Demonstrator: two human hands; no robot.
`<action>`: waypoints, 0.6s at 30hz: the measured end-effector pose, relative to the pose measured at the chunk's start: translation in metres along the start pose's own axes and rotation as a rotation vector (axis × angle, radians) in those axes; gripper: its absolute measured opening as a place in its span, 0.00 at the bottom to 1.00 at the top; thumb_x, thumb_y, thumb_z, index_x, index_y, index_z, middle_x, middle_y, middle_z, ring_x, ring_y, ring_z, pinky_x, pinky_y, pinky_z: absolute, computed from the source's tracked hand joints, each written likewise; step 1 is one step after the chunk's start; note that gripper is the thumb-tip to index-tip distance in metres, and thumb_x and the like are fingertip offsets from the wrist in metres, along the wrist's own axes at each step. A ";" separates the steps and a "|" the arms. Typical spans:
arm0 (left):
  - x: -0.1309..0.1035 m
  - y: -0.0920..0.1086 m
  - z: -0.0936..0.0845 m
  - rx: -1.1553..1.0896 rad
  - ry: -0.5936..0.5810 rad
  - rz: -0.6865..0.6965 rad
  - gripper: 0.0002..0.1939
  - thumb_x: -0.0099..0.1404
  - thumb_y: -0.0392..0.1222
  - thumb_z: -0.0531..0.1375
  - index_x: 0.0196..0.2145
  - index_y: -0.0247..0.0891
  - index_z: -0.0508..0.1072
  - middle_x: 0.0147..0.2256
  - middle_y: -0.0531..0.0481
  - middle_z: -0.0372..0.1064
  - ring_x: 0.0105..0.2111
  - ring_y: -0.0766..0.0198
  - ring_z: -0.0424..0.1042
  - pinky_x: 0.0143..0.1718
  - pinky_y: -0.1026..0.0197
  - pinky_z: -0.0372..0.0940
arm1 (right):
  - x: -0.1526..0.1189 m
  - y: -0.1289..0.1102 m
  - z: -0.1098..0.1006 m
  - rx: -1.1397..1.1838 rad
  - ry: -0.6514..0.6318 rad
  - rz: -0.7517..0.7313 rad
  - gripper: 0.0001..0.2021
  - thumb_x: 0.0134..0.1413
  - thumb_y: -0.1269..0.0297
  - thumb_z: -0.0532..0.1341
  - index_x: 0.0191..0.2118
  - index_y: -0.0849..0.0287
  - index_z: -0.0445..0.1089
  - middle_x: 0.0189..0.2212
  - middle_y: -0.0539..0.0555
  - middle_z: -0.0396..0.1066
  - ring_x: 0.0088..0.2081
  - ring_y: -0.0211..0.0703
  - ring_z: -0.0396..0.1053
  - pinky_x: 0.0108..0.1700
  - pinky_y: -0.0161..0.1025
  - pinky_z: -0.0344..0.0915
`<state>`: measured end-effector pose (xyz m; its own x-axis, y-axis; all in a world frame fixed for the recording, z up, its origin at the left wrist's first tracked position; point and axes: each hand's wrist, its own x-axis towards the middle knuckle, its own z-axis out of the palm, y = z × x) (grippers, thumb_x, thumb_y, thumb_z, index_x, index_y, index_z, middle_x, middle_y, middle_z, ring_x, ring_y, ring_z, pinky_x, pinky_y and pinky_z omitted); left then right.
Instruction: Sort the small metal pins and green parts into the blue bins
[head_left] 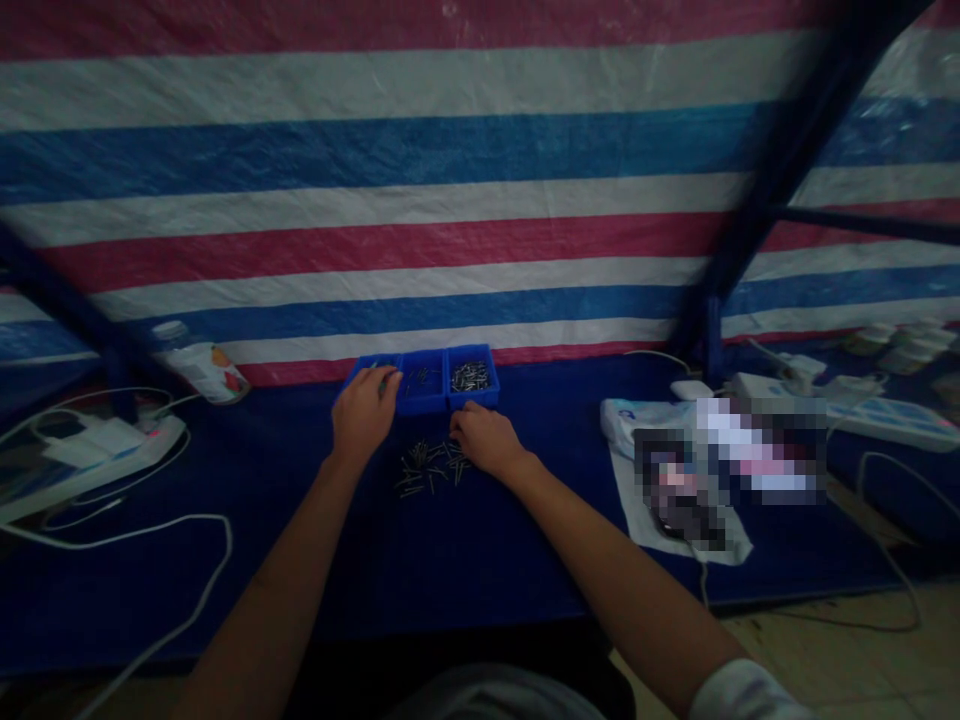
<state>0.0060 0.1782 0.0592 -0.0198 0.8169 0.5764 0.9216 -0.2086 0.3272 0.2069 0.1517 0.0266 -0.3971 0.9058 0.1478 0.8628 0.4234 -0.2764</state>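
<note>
Three small blue bins stand side by side at the back of the blue table. Over the left bin (365,361), my left hand (365,410) has its fingers pinched together; what they hold is too small and dim to name. The middle bin (424,401) contains a few thin metal pieces, and the right bin (472,398) has many short screw-like pieces. In front of the bins lies a loose pile of thin metal screws or nails (426,467). At its right edge my right hand (484,438) is closed, fingertips down by the pieces, their grip partly hidden.
A clear bottle (202,365) and a white power strip (142,450) with cables are on the left. To the right lie a white packet (626,430), blurred-out items and another power strip (892,415). Striped plastic sheeting (480,230) hangs behind the table.
</note>
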 end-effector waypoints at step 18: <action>-0.035 -0.027 0.012 -0.285 -0.155 0.022 0.16 0.64 0.48 0.56 0.40 0.37 0.78 0.34 0.47 0.78 0.32 0.59 0.74 0.36 0.60 0.66 | 0.012 -0.010 -0.001 0.698 0.134 -0.070 0.09 0.59 0.74 0.59 0.41 0.60 0.76 0.37 0.54 0.77 0.38 0.39 0.72 0.44 0.38 0.65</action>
<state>-0.0133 0.1615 0.0210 0.0784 0.8782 0.4719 0.7750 -0.3514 0.5252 0.1940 0.1581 0.0324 -0.3637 0.8851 0.2905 0.4170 0.4335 -0.7988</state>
